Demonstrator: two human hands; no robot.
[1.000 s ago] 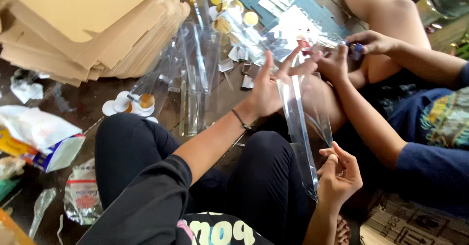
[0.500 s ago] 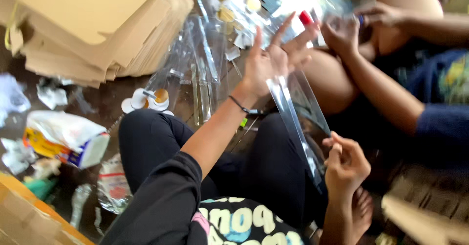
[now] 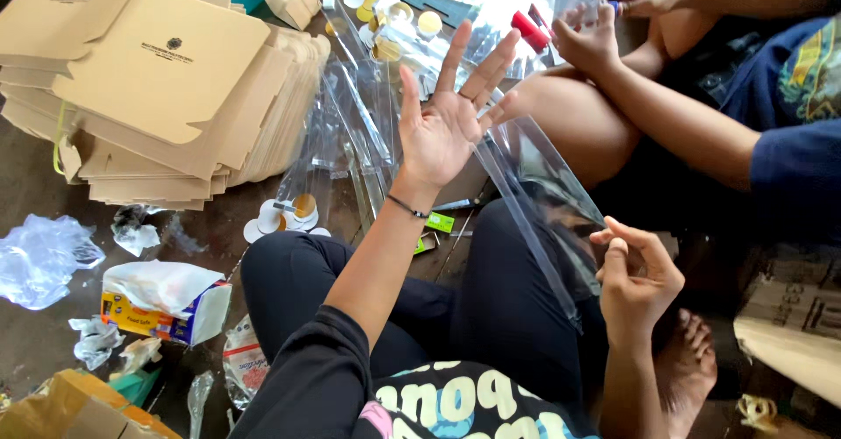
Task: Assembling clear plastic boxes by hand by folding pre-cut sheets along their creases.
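1. The left hand (image 3: 448, 122) is reaching toward twelve o'clock, palm open, fingers spread wide apart, its edge touching the upper end of a clear plastic sleeve (image 3: 534, 202).
2. The right hand (image 3: 635, 274), at four o'clock, is pinching the sleeve's lower edge, fingers seemingly closed on it.
3. A stack of flat cardboard boxes (image 3: 166, 80) is lying at ten o'clock.
4. A co-worker's hands (image 3: 604, 27) are working at one o'clock.

Clutter on the floor

Flat cardboard boxes (image 3: 166, 80) stacked at left; round stickers (image 3: 289, 215), perhaps; crumpled plastic (image 3: 44, 255); tissue pack (image 3: 162, 303).
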